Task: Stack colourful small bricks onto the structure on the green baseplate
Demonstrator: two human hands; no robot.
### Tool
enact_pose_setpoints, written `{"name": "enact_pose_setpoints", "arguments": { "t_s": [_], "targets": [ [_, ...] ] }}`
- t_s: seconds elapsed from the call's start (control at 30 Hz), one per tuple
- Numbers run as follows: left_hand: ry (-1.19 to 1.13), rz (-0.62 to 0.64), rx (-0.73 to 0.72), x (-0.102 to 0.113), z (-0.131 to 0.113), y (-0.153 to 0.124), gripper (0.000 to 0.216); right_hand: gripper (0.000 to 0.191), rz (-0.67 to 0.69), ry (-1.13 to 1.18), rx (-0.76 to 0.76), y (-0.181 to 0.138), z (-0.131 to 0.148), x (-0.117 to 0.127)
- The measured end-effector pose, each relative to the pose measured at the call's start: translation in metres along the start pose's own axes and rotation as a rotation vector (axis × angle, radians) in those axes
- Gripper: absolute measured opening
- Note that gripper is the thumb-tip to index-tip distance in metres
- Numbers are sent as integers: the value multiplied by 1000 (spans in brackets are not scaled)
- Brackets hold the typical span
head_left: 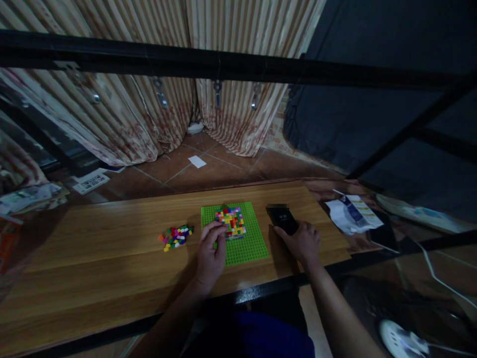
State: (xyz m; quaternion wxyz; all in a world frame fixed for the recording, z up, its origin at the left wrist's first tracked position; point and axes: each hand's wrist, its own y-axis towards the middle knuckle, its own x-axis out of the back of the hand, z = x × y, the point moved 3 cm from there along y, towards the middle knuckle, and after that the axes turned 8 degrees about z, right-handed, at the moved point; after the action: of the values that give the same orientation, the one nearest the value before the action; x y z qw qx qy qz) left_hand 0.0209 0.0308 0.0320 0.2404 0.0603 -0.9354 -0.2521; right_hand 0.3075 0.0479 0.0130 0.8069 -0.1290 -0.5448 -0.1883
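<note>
My left hand (pixel 211 251) is at the left edge of a block of small multicoloured toy bricks (pixel 231 221), fingers curled in toward the thumb. Whatever is pinched there, if anything, is too small to make out. The brick block sits on a green studded baseplate (pixel 253 248). Left of that hand lies a loose pile of small coloured bricks (pixel 177 237). On the table to the right, my right hand (pixel 304 242) grips the near end of a black phone (pixel 283 219), thumb along its left side; small digits show on its dark screen.
The wooden table (pixel 112 258) has a black frame edge in front of me. A black metal bar (pixel 238 64) with hanging clips crosses above. Striped curtains (pixel 149 114) hang behind. A white packet (pixel 354 214) lies right of the table, and a white power strip (pixel 400 340) is lower right.
</note>
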Motion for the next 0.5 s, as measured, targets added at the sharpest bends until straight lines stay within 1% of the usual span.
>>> {"name": "enact_pose_setpoints", "arguments": {
  "t_s": [0.2, 0.33, 0.43, 0.5],
  "targets": [
    [9, 9, -24, 0, 0, -1, 19, 99, 13, 23, -3, -1, -3, -1],
    [6, 10, -23, -1, 1, -1, 19, 105, 18, 50, 12, -10, -6, -1],
    [-1, 9, -18, -2, 1, -1, 19, 108, -24, 41, 5, -23, -11, -1],
    [-5, 9, -15, -2, 1, -2, 19, 106, -60, 30, 2, -33, -16, -2]
  ]
}}
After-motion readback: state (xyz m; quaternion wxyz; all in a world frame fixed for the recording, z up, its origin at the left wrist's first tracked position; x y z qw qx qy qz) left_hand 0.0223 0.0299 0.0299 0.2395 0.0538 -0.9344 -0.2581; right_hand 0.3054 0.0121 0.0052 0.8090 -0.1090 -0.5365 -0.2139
